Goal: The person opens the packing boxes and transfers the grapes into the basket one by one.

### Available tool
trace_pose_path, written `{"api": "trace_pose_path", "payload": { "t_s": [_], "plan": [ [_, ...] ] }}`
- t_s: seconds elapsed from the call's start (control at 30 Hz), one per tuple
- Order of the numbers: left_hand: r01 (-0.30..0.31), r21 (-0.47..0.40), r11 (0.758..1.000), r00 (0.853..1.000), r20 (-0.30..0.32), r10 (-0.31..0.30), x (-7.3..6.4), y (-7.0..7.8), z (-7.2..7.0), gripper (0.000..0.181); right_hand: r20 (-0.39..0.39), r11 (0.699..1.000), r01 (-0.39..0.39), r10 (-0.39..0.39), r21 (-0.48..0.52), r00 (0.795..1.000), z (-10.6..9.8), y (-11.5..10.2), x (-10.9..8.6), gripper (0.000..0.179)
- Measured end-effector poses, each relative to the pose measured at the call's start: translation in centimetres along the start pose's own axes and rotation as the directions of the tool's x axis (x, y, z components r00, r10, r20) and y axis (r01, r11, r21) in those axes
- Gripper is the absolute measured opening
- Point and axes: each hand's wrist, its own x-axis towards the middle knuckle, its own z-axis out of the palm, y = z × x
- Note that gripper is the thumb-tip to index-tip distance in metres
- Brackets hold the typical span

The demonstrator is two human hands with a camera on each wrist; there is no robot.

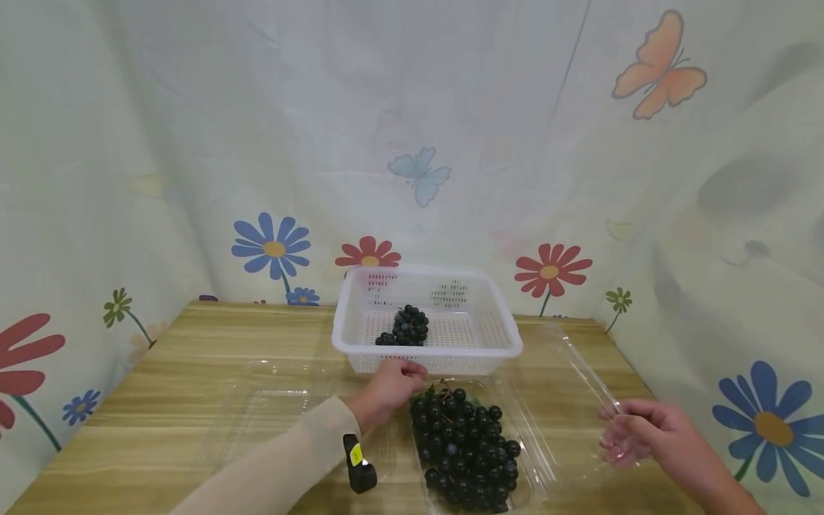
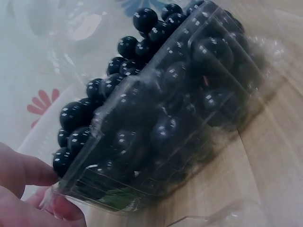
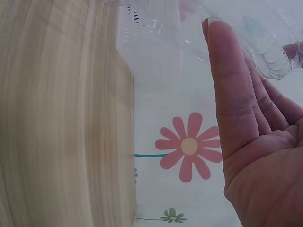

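A clear plastic clamshell box (image 1: 539,458) full of dark grapes (image 1: 466,454) lies open at the front centre of the table. My left hand (image 1: 391,390) pinches the box's far left corner. In the left wrist view its thumb and fingers (image 2: 33,170) lie on either side of the clear rim, beside the grapes (image 2: 142,109). Raised on the right, the transparent lid (image 1: 582,368) has its outer edge between the thumb and fingers of my right hand (image 1: 646,429). The right wrist view shows that hand by the clear plastic (image 3: 270,64).
Behind the box stands a white perforated basket (image 1: 425,352) with a small bunch of grapes (image 1: 410,325) inside. Another clear plastic container (image 1: 273,400) lies on the wooden table (image 1: 161,400) at left. A flower-patterned curtain (image 1: 309,157) hangs around the table.
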Motion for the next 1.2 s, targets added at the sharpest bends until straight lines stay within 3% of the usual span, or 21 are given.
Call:
{"api": "trace_pose_path", "payload": {
  "t_s": [0.13, 0.27, 0.37, 0.63, 0.8, 1.0, 1.07, 1.2],
  "plan": [
    [0.017, -0.018, 1.000, 1.000, 0.003, -0.016, -1.1, 0.2, -0.5, 0.036, -0.031, 0.999, -0.044, 0.045, 0.020, 0.999, -0.2, 0.5, -0.2, 0.033],
    [0.046, 0.010, 0.999, 0.998, 0.032, -0.046, -3.6, 0.5, -1.1, 0.048, -0.052, 0.997, -0.082, 0.082, 0.014, 0.995, -0.1, 0.4, -0.3, 0.031],
    [0.076, -0.004, 0.997, 0.993, 0.091, -0.075, -5.6, 0.2, -1.3, 0.053, -0.058, 0.996, -0.084, 0.084, 0.009, 0.995, 0.0, 0.2, -0.3, 0.031],
    [0.157, -0.084, 0.984, 0.945, 0.302, -0.125, -9.3, -0.2, -0.3, 0.063, -0.074, 0.994, -0.111, 0.113, 0.019, 0.991, 0.1, 0.2, -0.3, 0.031],
    [0.161, -0.147, 0.976, 0.946, 0.303, -0.111, -9.7, -0.5, 0.6, 0.072, -0.054, 0.995, -0.103, 0.104, 0.015, 0.993, 0.1, 0.6, -0.5, 0.037],
    [0.229, -0.172, 0.958, 0.934, 0.318, -0.166, -9.0, -0.3, 0.3, 0.069, -0.061, 0.987, -0.161, 0.162, 0.025, 0.985, 0.1, 1.2, -0.5, 0.027],
    [0.229, -0.151, 0.962, 0.933, 0.315, -0.173, -8.8, -0.1, 0.1, 0.070, -0.063, 0.981, -0.194, 0.195, 0.021, 0.979, 0.1, 1.5, -0.5, 0.026],
    [0.193, -0.065, 0.979, 0.938, 0.304, -0.164, -8.3, 0.2, 0.0, 0.072, -0.084, 0.965, -0.263, 0.262, 0.001, 0.961, 0.0, 2.0, -0.7, 0.047]
  ]
}}
